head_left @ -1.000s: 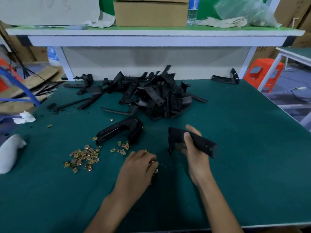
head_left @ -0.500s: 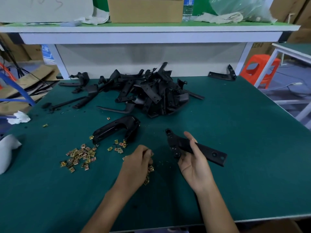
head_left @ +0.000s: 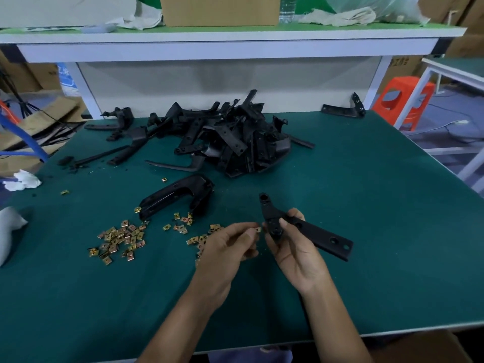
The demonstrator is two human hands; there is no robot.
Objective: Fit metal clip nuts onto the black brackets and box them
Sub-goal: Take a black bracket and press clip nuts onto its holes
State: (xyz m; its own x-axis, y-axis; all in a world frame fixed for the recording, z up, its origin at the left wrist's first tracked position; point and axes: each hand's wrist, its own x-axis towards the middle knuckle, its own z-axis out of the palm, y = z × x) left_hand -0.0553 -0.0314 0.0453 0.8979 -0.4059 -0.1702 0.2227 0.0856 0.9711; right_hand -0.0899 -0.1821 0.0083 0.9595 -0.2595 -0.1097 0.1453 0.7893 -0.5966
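Left hand: The left hand (head_left: 225,247) pinches one small gold clip nut (head_left: 258,230) between thumb and fingertips.
Right hand: The right hand (head_left: 293,247) has its fingers and thumb curled round a black bracket (head_left: 322,235) near its bend. It holds the bracket just above the green table (head_left: 379,205).
Where the two meet: The nut is right beside the bracket's bend. I cannot tell if they touch.
Which way the bracket points: Its long flat arm runs from the hand down to the right. Its short end pokes up and away, toward the big pile of brackets (head_left: 230,142). The holes face up.
Done so far: I see no nut on this bracket yet. I see no bracket in a box.
Left to do: Push this nut on, then do the whole pile and box them. It looks like an early part of the job.
Spare nuts: Many loose nuts (head_left: 117,239) lie on the table to the left of the hands.
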